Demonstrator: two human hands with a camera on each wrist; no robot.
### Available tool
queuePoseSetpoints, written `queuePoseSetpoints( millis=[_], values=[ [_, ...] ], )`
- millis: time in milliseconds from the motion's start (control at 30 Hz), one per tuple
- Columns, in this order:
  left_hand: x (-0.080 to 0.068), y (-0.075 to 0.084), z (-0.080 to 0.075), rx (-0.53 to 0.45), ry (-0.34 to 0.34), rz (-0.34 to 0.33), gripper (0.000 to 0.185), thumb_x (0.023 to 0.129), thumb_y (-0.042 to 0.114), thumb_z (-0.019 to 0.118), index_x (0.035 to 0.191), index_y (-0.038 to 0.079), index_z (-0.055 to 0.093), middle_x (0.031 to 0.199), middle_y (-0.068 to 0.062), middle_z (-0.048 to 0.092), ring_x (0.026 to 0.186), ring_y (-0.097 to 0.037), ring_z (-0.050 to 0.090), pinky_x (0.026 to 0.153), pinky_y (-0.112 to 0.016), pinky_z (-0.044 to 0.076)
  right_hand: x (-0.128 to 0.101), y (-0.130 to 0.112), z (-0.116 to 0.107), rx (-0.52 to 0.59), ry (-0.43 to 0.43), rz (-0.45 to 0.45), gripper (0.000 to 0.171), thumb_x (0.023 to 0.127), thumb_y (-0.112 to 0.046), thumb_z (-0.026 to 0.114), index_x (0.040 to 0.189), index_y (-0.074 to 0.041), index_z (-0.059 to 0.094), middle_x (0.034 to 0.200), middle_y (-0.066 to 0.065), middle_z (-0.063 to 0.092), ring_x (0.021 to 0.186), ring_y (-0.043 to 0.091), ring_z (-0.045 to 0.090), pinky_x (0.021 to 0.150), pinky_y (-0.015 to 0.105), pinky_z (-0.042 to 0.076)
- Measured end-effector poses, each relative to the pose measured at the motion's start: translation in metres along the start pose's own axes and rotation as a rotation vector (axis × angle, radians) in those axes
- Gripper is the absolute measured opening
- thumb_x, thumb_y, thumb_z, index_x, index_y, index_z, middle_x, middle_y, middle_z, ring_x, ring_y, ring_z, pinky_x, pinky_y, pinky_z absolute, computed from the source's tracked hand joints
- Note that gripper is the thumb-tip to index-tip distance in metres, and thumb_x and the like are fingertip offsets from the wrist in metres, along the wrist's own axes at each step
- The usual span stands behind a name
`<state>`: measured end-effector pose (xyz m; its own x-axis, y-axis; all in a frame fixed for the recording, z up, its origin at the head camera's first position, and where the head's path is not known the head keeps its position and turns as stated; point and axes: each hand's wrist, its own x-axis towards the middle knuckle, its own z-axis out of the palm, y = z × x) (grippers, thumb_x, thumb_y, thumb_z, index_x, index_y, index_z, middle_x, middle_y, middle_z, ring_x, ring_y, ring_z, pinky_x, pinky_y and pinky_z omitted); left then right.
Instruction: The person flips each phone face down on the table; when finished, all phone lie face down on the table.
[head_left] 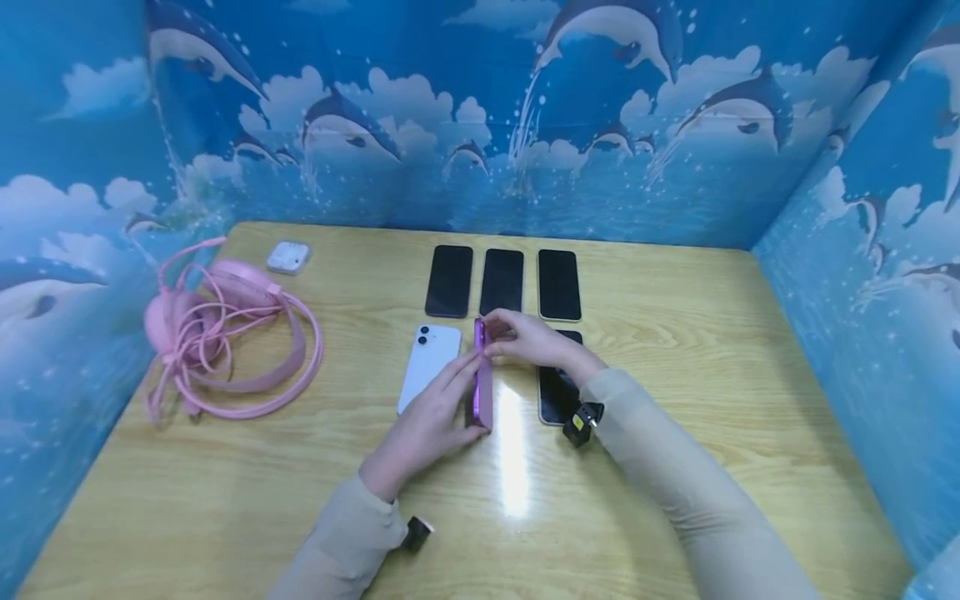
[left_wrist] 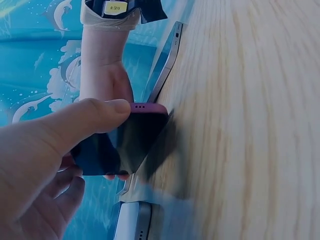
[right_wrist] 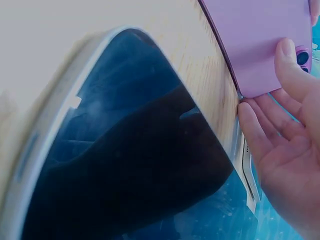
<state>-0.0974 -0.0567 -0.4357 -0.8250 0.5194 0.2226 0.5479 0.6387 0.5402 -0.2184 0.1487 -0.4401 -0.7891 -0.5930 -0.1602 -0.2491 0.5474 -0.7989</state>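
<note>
A purple smartphone (head_left: 483, 404) stands tilted up on its long edge between both hands. My left hand (head_left: 427, 425) holds its near end, the thumb lying across the bottom edge by the speaker holes in the left wrist view. Around the far end curls my right hand (head_left: 528, 337), its thumb on the purple back beside the camera lenses and its fingers at the top end. The dark screen (left_wrist: 135, 145) faces the left hand. Left of it lies a white smartphone (head_left: 427, 362), camera side up. Under the right wrist is a black-screened smartphone (head_left: 557, 392), partly hidden.
Three dark-screened smartphones, left (head_left: 449, 281), middle (head_left: 502, 281) and right (head_left: 559, 285), lie in a row behind the hands. Tangled pink headphones (head_left: 240, 287) and a small white case (head_left: 288, 257) sit at the back left. A dolphin-print curtain (head_left: 480, 108) surrounds the wooden table (head_left: 675, 333).
</note>
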Motion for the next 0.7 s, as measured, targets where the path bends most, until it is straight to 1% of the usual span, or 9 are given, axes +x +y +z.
queuePoseSetpoints(
  millis=[100, 267, 533, 700],
  values=[
    [0.001, -0.001, 0.001, -0.011, 0.013, -0.004, 0.102, 0.067, 0.021, 0.087, 0.149, 0.004, 0.029, 0.154, -0.009, 0.026, 0.137, -0.023, 0.033, 0.110, -0.033, 0.030, 0.000, 0.000, -0.001, -0.024, 0.026, 0.009, 0.049, 0.085, -0.022, 0.072, 0.127, -0.004, 0.054, 0.119, 0.008, 0.061, 0.112, 0.021, 0.056, 0.095, 0.030, 0.049],
    [0.002, 0.000, 0.003, -0.048, 0.013, -0.028, 0.105, 0.066, 0.017, 0.088, 0.149, 0.003, 0.026, 0.154, -0.012, 0.026, 0.137, -0.025, 0.032, 0.110, -0.034, 0.030, -0.002, 0.000, -0.001, -0.032, 0.037, 0.022, 0.050, 0.085, -0.023, 0.073, 0.127, -0.004, 0.054, 0.117, 0.008, 0.061, 0.109, 0.020, 0.058, 0.093, 0.028, 0.051],
    [0.002, 0.003, 0.007, -0.053, -0.033, -0.115, 0.106, 0.068, 0.019, 0.087, 0.151, 0.004, 0.022, 0.155, -0.011, 0.022, 0.139, -0.024, 0.028, 0.111, -0.033, 0.029, -0.008, -0.005, -0.002, -0.080, 0.040, 0.072, 0.053, 0.086, -0.025, 0.073, 0.131, -0.004, 0.053, 0.118, 0.008, 0.059, 0.108, 0.020, 0.058, 0.092, 0.029, 0.051],
    [0.002, 0.002, 0.008, -0.046, -0.026, -0.114, 0.105, 0.069, 0.020, 0.086, 0.150, 0.002, 0.022, 0.155, -0.012, 0.023, 0.139, -0.025, 0.029, 0.111, -0.033, 0.029, -0.010, -0.009, -0.004, -0.108, 0.042, 0.075, 0.053, 0.086, -0.024, 0.073, 0.131, -0.004, 0.053, 0.121, 0.010, 0.058, 0.107, 0.022, 0.058, 0.091, 0.031, 0.052]
  ],
)
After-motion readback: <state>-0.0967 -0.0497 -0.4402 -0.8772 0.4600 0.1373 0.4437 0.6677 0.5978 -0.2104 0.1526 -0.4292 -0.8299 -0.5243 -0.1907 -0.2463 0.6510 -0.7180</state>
